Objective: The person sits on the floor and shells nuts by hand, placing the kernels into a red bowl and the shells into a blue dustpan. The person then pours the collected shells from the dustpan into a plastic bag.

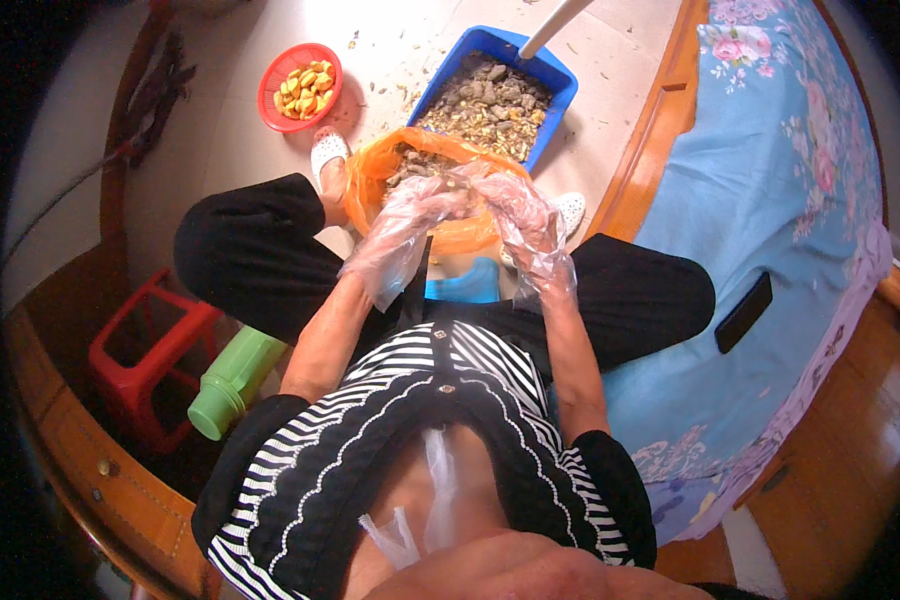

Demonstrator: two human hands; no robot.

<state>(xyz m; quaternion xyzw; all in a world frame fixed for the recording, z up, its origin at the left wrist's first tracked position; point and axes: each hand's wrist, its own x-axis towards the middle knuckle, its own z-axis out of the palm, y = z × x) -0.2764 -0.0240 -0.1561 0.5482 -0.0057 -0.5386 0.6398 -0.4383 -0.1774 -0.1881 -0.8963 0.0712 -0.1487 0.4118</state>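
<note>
My left hand (423,206) and my right hand (519,206) both wear thin clear plastic gloves. They meet over the mouth of an orange plastic bag (367,161), fingers curled toward each other. Something small and brownish may be between the fingertips, but the gloves blur it. Grey-brown clumps (420,161) lie inside the bag, just beyond my left hand. Behind the bag sits a blue dustpan (562,101) with a pale handle, holding grey clumps and yellowish bits (487,101). A red plastic basket (264,94) of yellow-orange pieces (304,90) stands at the upper left.
Crumbs litter the tiled floor (382,45). A bed with a blue floral sheet (735,180) is on the right, a black phone (745,312) lying on it. At left are a red plastic stool (124,364) and a green flask (236,382). Something blue (465,283) shows between my legs.
</note>
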